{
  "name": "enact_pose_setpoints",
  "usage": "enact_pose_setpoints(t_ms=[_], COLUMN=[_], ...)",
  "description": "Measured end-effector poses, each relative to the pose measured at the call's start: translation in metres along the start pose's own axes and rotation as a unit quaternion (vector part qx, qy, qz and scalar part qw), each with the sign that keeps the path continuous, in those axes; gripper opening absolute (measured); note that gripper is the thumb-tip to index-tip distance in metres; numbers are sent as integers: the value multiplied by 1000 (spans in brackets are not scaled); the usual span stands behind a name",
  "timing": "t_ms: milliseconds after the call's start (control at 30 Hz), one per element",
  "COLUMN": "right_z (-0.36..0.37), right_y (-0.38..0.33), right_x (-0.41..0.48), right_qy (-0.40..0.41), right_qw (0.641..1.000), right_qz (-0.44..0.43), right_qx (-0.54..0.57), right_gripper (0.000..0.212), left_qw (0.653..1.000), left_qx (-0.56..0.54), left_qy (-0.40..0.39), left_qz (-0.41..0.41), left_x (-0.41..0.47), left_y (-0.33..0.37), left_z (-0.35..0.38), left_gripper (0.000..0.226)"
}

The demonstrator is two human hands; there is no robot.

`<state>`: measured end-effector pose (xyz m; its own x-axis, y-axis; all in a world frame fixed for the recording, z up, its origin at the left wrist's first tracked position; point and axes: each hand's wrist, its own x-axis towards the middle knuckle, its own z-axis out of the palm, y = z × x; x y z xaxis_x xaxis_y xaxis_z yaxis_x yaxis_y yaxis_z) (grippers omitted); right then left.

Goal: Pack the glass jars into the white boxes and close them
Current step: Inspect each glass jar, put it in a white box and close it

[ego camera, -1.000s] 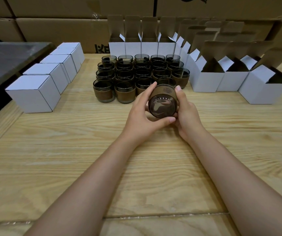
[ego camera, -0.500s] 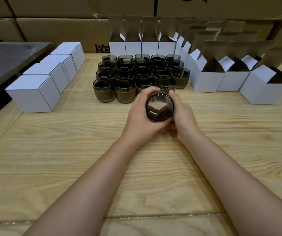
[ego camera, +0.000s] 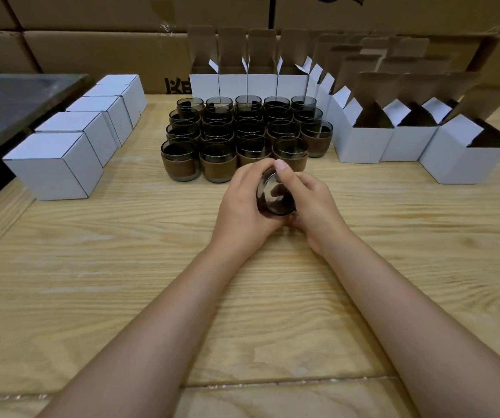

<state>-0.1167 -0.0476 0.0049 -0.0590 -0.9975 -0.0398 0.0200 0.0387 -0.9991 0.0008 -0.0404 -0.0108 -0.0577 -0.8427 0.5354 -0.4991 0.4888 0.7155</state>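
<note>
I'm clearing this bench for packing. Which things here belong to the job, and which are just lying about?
For the job: jar held in left hand and right hand; standing jars; open white boxes; closed white boxes.
Lying about: brown cartons behind; grey metal top at left.

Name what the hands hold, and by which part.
One glass jar, tipped on its side, held by both hands: the left hand cups its wall, the right hand grips the opposite wall.

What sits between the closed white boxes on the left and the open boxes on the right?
In the head view, a block of glass jars stands on the wooden table between the closed white boxes and the open boxes.
</note>
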Motion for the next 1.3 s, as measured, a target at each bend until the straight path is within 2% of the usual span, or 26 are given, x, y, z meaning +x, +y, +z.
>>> enact_pose_setpoints(t_ms=[167,333,500,767,1033,1300], right_z=[-2,-7,-13,-24,-27,-23], right_y=[1,2,4,3,7,4], right_x=[0,1,0,0,2,3], right_qy=[-65,-74,-100,-152,-168,-138], right_qw=[997,988,979,972,980,985], right_qz=[-3,-61,-104,-146,-107,-95], right_qx=[-45,-120,-144,-103,-13,40], right_gripper=[67,55,45,32,60,56], left_qw=[1000,999,996,989,983,987], left_qx=[-1,-16,-49,-124,-171,-156], left_qy=[-14,-19,-17,-6,-17,-8], left_qz=[-21,-41,-67,-85,-69,-50], left_x=[0,1,2,3,3,2], left_y=[0,-1,-5,-7,-8,-3], left_z=[-2,-3,-4,-7,-8,-8], left_gripper=[68,68,67,66,71,71])
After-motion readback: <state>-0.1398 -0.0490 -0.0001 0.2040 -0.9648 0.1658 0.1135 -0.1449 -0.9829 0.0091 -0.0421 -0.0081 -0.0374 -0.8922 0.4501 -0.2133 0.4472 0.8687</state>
